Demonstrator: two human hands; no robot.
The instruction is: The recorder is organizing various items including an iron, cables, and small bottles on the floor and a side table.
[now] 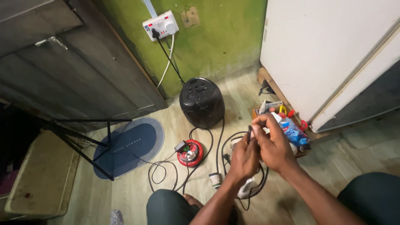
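My left hand [243,157] and my right hand [273,143] meet in front of me over the floor. Both pinch a thin black cable [250,132] that stands up between the fingers. More black cable [254,189] loops down below the hands, beside a white plug or adapter [246,186] on the floor. My knees show at the bottom of the view.
A black rounded appliance [202,102] stands by the green wall, corded to a white wall socket [160,25]. A red round extension reel [190,153] and a small white jar [215,179] lie on the floor. A box of bottles [291,131] sits against a white fridge [329,54]. A blue mat [129,146] lies left.
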